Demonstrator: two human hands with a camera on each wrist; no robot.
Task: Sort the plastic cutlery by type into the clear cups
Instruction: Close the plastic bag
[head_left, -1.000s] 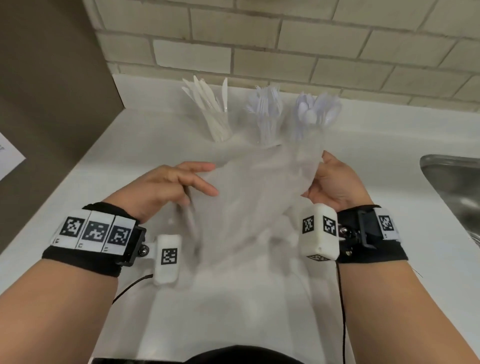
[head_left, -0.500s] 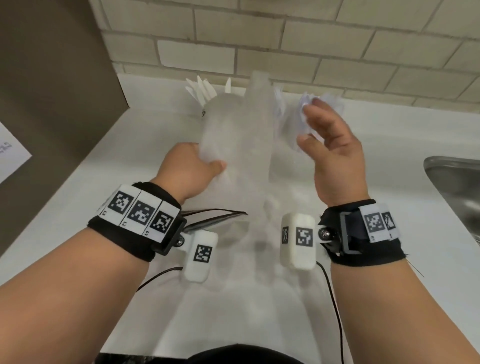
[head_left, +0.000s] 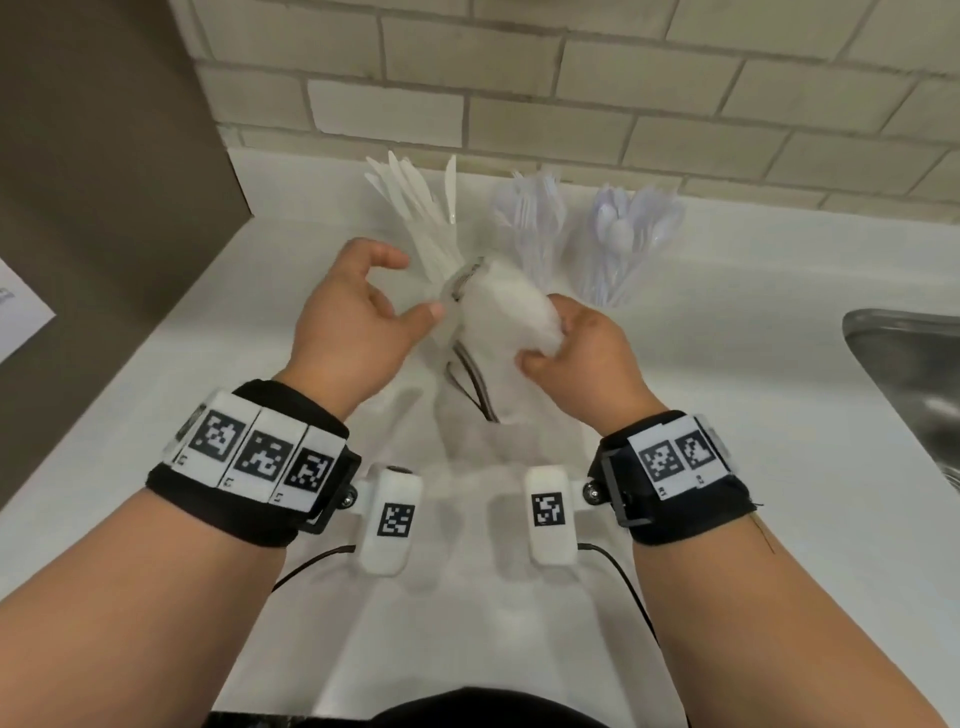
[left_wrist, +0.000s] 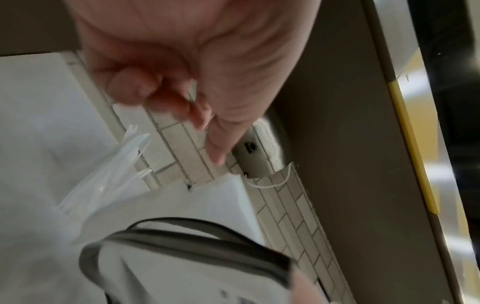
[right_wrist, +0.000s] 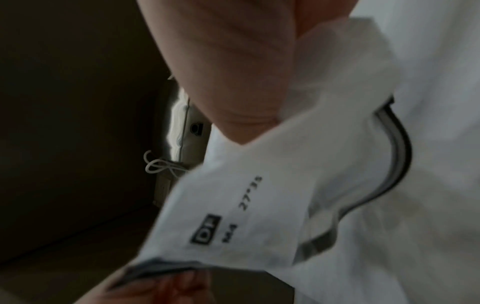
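Observation:
Three clear cups stand at the back of the white counter: knives (head_left: 423, 218) on the left, forks (head_left: 535, 218) in the middle, spoons (head_left: 628, 228) on the right. In front of them my right hand (head_left: 576, 353) grips a crumpled translucent zip bag (head_left: 506, 312), its dark zip strip hanging below. The bag (right_wrist: 259, 205) fills the right wrist view, printed marks showing. My left hand (head_left: 363, 312) is beside it with fingers loosely curled apart and only the thumb touching the bag's edge. The left wrist view shows those fingers (left_wrist: 182, 102) empty above the knives (left_wrist: 111, 174) and the bag (left_wrist: 182, 267).
A steel sink (head_left: 909, 364) is set into the counter (head_left: 727, 415) at the right. A brown panel (head_left: 104, 182) closes the left side, with a paper sheet (head_left: 21, 322) on it. A tiled wall (head_left: 519, 104) runs behind the cups.
The bag was spread between both hands, then held upright by the left hand. Now it is bunched in the right hand and the left has let go.

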